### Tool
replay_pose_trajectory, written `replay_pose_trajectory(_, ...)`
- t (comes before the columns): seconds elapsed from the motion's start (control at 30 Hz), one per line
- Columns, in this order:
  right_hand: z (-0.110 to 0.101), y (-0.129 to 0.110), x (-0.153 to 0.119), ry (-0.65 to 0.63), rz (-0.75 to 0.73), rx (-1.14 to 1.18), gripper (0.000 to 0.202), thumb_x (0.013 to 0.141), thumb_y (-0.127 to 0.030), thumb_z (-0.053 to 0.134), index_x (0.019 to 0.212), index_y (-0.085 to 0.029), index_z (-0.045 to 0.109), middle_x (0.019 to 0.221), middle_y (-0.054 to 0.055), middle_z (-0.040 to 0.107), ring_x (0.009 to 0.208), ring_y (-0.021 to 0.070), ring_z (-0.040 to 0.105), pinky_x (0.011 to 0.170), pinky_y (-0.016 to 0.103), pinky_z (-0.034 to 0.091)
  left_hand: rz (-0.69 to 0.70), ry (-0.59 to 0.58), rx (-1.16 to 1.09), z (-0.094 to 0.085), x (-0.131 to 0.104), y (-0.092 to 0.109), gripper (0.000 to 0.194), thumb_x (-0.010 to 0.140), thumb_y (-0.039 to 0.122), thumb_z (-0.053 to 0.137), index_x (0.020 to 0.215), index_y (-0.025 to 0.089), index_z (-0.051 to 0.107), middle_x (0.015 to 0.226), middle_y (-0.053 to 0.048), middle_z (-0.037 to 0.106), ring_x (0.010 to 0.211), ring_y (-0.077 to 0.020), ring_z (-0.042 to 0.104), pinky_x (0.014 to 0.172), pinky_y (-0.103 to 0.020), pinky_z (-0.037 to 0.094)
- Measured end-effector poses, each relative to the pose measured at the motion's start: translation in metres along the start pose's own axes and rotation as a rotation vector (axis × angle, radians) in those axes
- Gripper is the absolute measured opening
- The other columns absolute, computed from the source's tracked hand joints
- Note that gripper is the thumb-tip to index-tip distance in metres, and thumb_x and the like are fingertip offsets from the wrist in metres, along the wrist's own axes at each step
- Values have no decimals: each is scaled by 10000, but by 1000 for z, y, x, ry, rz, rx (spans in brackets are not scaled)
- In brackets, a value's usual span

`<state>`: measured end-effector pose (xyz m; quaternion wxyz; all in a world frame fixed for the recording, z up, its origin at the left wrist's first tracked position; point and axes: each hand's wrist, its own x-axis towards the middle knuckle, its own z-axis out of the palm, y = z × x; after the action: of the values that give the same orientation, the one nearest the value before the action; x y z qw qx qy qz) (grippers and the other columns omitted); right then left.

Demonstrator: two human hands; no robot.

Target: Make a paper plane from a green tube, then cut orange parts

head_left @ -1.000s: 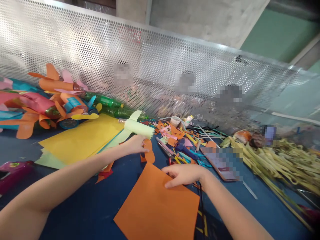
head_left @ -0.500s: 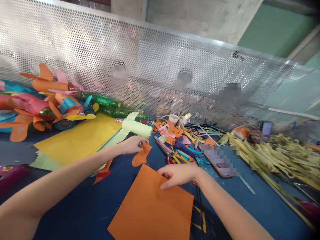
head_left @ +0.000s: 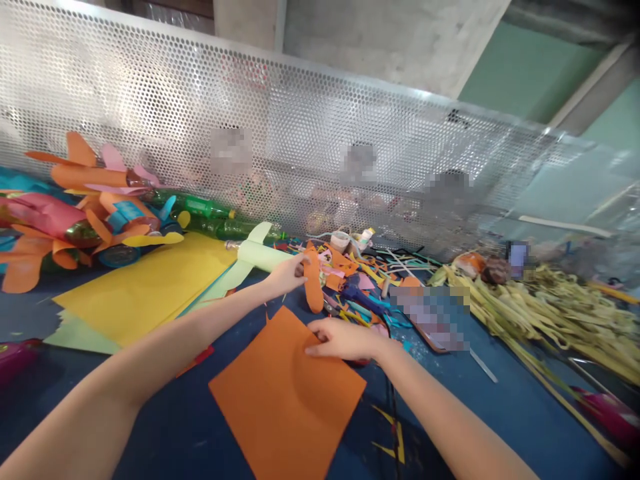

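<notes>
My left hand (head_left: 289,275) pinches a small orange paper cutout (head_left: 313,283) with a rounded lower end, held up over the table. Closer to me, my right hand (head_left: 340,339) grips the upper edge of a large orange paper sheet (head_left: 290,393), thumb on top and fingers underneath. Behind my left hand lies a bottle wrapped in pale green paper (head_left: 265,255), with paper fins. Just past both hands, scissors (head_left: 330,305) are partly covered by the cutout.
Yellow sheets (head_left: 150,280) lie left, before a pile of paper-covered bottles (head_left: 65,217) and green bottles (head_left: 205,205). Paper scraps (head_left: 345,263), a glue gun (head_left: 365,297) and a phone (head_left: 425,320) are right of centre. Dried strips (head_left: 540,313) spread far right. A perforated metal panel (head_left: 300,127) stands behind.
My left hand has moved right and slightly up with the orange cutout, which now hangs more upright. The orange sheet has turned a little in my right hand.
</notes>
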<state>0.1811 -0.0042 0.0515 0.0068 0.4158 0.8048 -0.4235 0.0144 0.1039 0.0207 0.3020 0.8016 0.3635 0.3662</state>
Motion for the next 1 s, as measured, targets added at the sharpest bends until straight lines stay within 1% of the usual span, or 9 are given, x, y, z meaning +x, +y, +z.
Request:
replay_pose_trajectory(0.1, 6, 5, 7, 177, 54, 30, 185, 789, -270, 551, 943, -169, 572, 751, 4, 626, 574, 107, 540, 484, 190, 348, 49, 10, 31, 1, 7, 5, 325, 753, 88, 471, 1071, 150, 486, 914, -61, 641, 834, -157, 628, 727, -265, 506)
replay_pose_trajectory(0.2, 14, 7, 13, 354, 100, -16, 344, 743, -256, 596, 1059, -171, 490, 729, 2, 583, 590, 123, 528, 502, 208, 330, 119, -9, 92, -9, 1, 19, 340, 795, 105, 422, 1114, 180, 509, 1107, -61, 601, 982, -150, 581, 822, -260, 473)
replay_pose_trajectory(0.3, 21, 3, 15, 554, 110, -77, 529, 695, -197, 627, 1161, -176, 378, 737, -11, 534, 621, 134, 516, 536, 219, 328, 152, -2, 201, -20, -18, 37, 284, 796, 163, 459, 1057, 186, 569, 1076, -59, 606, 1004, -194, 548, 891, -329, 423)
replay_pose_trajectory(0.37, 24, 0, 15, 674, 77, -145, 499, 709, -152, 592, 1154, -164, 367, 729, -12, 523, 621, 135, 515, 550, 223, 335, 149, -9, 268, -22, -39, 51, 195, 806, 223, 467, 909, 169, 623, 928, -69, 629, 910, -218, 567, 851, -364, 431)
replay_pose_trajectory(0.5, 27, 0, 15, 712, 37, -249, 176, 762, -113, 483, 933, -155, 490, 719, 17, 569, 647, 143, 549, 574, 227, 366, 124, -161, 539, -9, -91, 80, 317, 779, 440, 507, 900, 167, 614, 847, -92, 610, 833, -252, 570, 754, -389, 462)
replay_pose_trajectory(0.63, 27, 5, 16, 696, 68, -271, 118, 777, -105, 454, 846, -151, 537, 803, 60, 628, 728, 156, 583, 633, 238, 393, 94, -355, 708, 8, -135, 101, 643, 644, 685, 509, 1037, 179, 546, 950, -123, 580, 892, -325, 539, 699, -466, 479)
replay_pose_trajectory(0.7, 27, 6, 17, 674, 78, -287, 123, 792, -125, 450, 840, -149, 560, 780, 60, 644, 712, 156, 594, 624, 237, 396, 126, -386, 738, 11, -147, 106, 606, 680, 638, 514, 1086, 188, 507, 984, -117, 564, 917, -322, 525, 703, -472, 483)
replay_pose_trajectory(0.87, 18, 1, 6, 603, 84, -356, 153, 815, -221, 484, 783, -174, 626, 694, 39, 643, 624, 155, 588, 564, 249, 383, 198, -434, 855, 11, -153, 107, 211, 827, 285, 438, 977, 166, 527, 904, -96, 569, 836, -271, 545, 620, -388, 499)
replay_pose_trajectory(1.0, 12, -11, -9, 653, 54, -480, 204, 842, -262, 492, 797, -191, 677, 854, 71, 611, 778, 184, 575, 710, 305, 418, 290, -479, 967, 13, -153, 98, 131, 781, 83, 458, 838, 137, 563, 821, -88, 588, 739, -236, 560, 527, -313, 469)
